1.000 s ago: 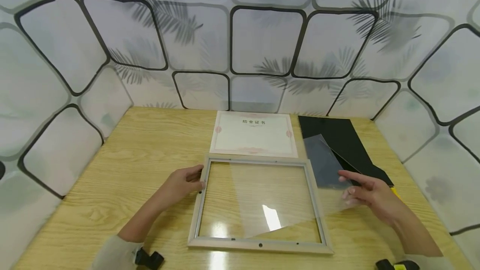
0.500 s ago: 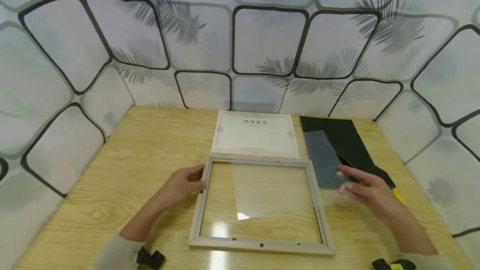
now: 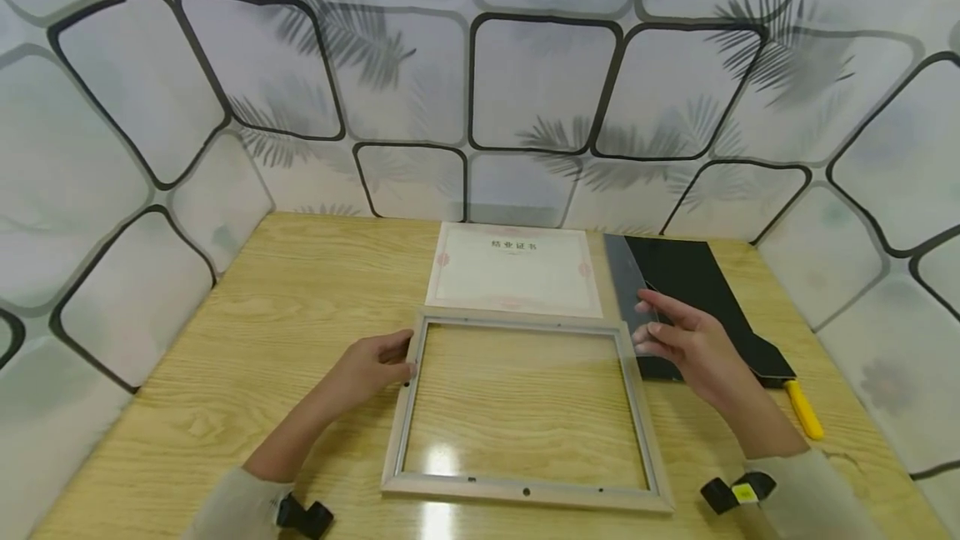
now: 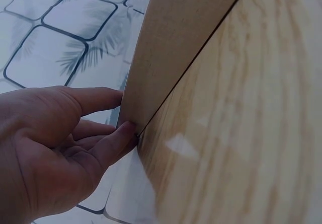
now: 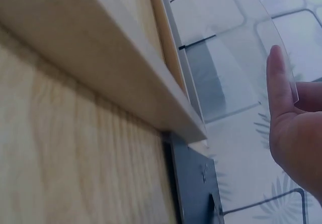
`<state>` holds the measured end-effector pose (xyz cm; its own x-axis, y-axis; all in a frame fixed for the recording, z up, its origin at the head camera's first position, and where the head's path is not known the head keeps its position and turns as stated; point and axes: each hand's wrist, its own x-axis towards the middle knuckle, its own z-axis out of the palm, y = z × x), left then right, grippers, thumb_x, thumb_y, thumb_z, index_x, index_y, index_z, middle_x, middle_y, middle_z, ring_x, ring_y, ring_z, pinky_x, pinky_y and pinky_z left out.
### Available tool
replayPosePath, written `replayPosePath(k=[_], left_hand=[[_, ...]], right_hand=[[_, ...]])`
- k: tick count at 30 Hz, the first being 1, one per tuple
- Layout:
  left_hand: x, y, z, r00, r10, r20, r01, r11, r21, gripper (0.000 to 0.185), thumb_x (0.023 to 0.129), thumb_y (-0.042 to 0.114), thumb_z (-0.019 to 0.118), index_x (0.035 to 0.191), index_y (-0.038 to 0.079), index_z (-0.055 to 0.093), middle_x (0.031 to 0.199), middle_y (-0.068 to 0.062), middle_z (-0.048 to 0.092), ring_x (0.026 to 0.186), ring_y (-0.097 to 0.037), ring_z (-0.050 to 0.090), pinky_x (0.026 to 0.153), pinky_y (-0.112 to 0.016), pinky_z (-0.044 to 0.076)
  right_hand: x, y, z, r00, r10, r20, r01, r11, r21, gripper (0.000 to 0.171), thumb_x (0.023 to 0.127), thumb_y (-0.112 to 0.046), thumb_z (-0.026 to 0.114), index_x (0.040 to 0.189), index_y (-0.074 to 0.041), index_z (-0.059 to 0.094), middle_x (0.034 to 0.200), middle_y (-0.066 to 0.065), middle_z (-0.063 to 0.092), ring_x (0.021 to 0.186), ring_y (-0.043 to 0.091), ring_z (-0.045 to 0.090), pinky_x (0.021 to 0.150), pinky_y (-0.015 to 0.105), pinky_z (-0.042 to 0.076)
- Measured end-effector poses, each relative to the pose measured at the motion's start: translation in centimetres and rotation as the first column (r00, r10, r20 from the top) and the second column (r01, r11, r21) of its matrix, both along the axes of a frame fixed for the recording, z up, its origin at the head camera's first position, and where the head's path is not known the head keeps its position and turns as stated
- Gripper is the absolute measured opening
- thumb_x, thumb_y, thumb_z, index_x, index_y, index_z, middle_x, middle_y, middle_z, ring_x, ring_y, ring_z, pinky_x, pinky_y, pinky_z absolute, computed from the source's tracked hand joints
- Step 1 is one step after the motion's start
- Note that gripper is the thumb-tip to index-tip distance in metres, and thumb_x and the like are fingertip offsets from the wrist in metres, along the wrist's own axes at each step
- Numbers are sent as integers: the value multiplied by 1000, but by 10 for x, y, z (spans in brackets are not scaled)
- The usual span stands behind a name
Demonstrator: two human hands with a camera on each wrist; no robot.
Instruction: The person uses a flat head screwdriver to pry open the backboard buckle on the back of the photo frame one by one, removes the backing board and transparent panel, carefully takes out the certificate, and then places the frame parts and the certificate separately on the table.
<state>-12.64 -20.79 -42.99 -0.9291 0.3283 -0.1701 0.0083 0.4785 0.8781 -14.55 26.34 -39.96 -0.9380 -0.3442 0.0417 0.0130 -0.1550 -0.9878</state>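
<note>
A picture frame with a pale wooden rim (image 3: pixel 525 492) and metal inner edging lies on the table. My left hand (image 3: pixel 367 373) grips its left side; in the left wrist view, the fingertips and thumb (image 4: pixel 128 128) are at the frame's end. My right hand (image 3: pixel 693 348) is raised by the frame's right side, pinching a clear plastic sheet by its right edge between thumb and fingers. In the right wrist view, this sheet (image 5: pixel 241 38) is tilted above the frame. In the head view, the black board looks grey through the sheet (image 3: pixel 628 282).
A certificate (image 3: pixel 513 282) lies flat behind the frame. At the right is a black backing board (image 3: pixel 686 282), with a tool's yellow handle (image 3: pixel 804 411) sticking out by its near corner. Patterned walls (image 3: pixel 540 82) enclose the wooden table (image 3: pixel 315 273) at the back and sides.
My right hand has moved left and away from me toward the frame, carrying the clear sheet with it. More of the black board and the yellow handle now show. The left hand keeps its grip.
</note>
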Motion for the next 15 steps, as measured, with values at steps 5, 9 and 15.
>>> replayPosePath(k=[5,9,15], left_hand=[[0,1,-1,1000,-1,6,1,1000,13,67,100,24,65,155,-1,35,156,-23,41,141,-40,45,108,-47,48],[-1,0,-3,1000,-6,3,6,1000,18,68,100,25,65,155,0,35,155,-23,42,141,-40,45,107,-47,49],[-1,-2,-4,1000,0,10,0,1000,22,69,99,26,66,155,1,35,156,-22,41,141,-39,46,106,-46,50]], right_hand=[[-16,-20,5,999,-37,29,38,999,-38,67,103,0,54,157,10,16,124,3,55,93,9,71,83,19,58],[-28,-42,10,994,-93,60,96,994,-50,67,102,0,55,157,9,18,125,4,53,90,8,71,83,18,58],[-45,-80,14,983,-163,88,162,987,16,60,103,2,50,158,2,26,124,3,50,87,6,69,85,19,58]])
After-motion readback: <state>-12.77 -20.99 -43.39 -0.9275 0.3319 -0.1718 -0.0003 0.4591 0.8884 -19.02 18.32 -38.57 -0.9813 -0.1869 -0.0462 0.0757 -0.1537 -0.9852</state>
